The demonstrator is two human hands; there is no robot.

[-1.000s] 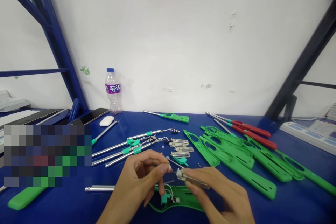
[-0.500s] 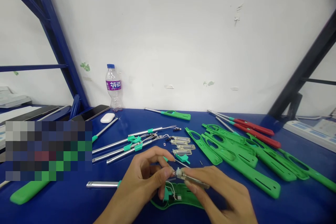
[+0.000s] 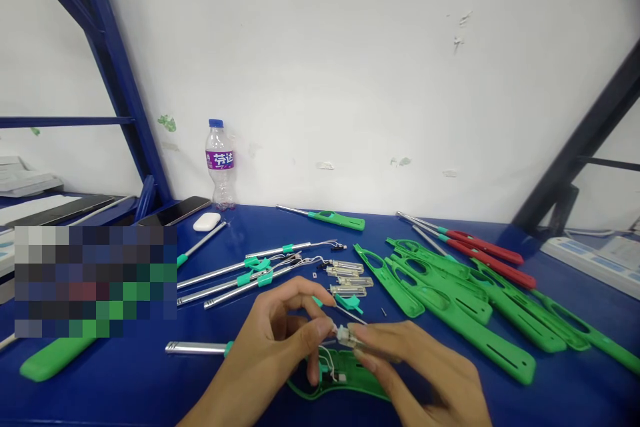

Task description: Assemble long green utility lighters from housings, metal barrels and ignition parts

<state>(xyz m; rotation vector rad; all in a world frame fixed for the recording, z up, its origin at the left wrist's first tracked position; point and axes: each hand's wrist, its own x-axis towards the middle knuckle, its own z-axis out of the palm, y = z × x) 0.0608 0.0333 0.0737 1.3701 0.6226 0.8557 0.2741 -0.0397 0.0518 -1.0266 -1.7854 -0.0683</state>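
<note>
Between thumb and fingertips, my right hand (image 3: pixel 420 360) grips a clear lighter fuel tank (image 3: pixel 343 335) by its body, its white valve end facing left. My left hand (image 3: pixel 287 330) pinches at that valve end; what its fingertips hold is too small to make out. A thin pale tube (image 3: pixel 353 315) shows just above the fingertips. Below both hands lies an open green lighter half-shell (image 3: pixel 365 373) with a teal part, white wires and a small black part inside. Its metal barrel (image 3: pixel 195 348) sticks out left, partly hidden by my left wrist.
Several clear fuel tanks (image 3: pixel 349 291) and a teal trigger piece (image 3: pixel 351 303) lie beyond my hands. Metal barrels (image 3: pixel 225 293) are at left, green shells (image 3: pixel 460 320) and red lighters (image 3: pixel 490 260) at right. A bottle (image 3: pixel 220 173), phone (image 3: pixel 175 211) and white case (image 3: pixel 207 221) stand near the wall.
The view shifts slightly. My right fingers have moved a little over the fuel tank, so less of its body shows; both hands stay together at the valve end.
</note>
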